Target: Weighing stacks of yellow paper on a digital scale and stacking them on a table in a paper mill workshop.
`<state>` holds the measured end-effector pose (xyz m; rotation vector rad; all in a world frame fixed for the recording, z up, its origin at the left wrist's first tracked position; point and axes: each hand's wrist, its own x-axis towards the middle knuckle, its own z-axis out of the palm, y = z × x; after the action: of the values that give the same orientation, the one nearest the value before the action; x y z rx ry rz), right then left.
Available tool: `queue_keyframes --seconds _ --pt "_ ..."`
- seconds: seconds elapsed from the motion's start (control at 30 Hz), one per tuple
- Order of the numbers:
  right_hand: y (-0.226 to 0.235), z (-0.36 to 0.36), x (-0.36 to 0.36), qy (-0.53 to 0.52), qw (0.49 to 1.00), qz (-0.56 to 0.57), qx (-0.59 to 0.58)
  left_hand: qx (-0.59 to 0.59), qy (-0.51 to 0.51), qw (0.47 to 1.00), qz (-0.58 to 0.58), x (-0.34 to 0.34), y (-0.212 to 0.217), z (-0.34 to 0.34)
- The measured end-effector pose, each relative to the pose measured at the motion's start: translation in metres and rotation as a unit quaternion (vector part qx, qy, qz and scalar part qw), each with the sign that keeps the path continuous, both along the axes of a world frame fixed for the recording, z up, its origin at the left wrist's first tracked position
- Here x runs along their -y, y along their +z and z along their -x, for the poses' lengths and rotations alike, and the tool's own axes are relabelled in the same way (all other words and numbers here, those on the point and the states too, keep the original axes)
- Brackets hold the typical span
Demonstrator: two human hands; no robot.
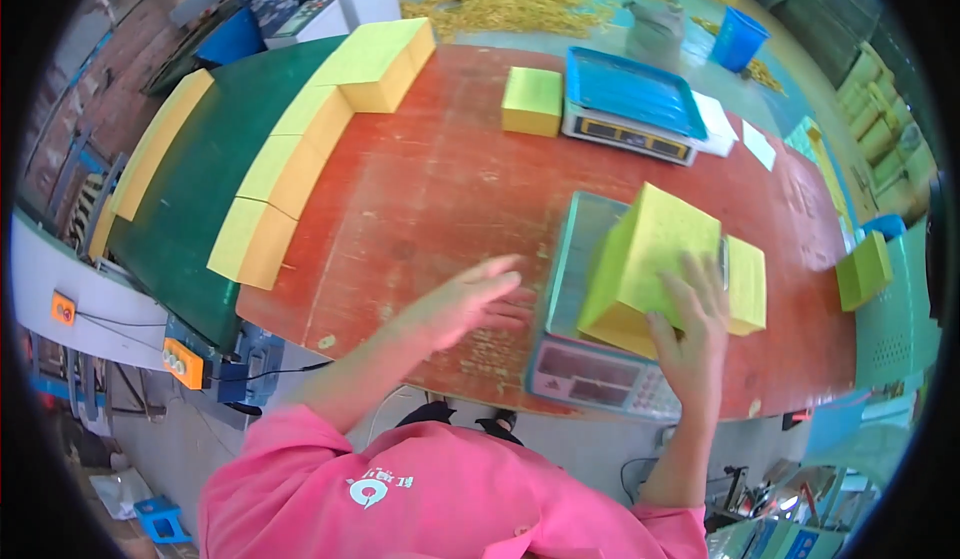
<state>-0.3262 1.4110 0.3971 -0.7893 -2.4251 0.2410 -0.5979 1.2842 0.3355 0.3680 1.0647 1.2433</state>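
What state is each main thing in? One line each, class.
Left hand: open, holding nothing
Right hand: open, touching large yellow block
Large yellow block: partly covering front scale
Front scale: partly covered
Rear scale: topped by blue tray
Small yellow block: beside rear scale
Longer yellow block row: end to end
White sheet: flat

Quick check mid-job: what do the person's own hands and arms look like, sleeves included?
The left hand and right hand are bare, without gloves. The pink sleeves end near the elbows. A white emblem marks the pink shirt.
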Motion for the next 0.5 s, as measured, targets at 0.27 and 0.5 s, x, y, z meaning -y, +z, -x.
queue_keyframes --seconds 0.27,0.5 --pt "-0.039 0.177 0.087 0.186 0.942 0.247 -0.134 -0.482 0.193 0.854 0.037 -0.009 -0.001 0.306" --pt "-0.177 0.273 0.127 0.074 0.97 0.228 -0.034 -0.777 0.145 0.611 0.053 -0.158 0.004 0.46"
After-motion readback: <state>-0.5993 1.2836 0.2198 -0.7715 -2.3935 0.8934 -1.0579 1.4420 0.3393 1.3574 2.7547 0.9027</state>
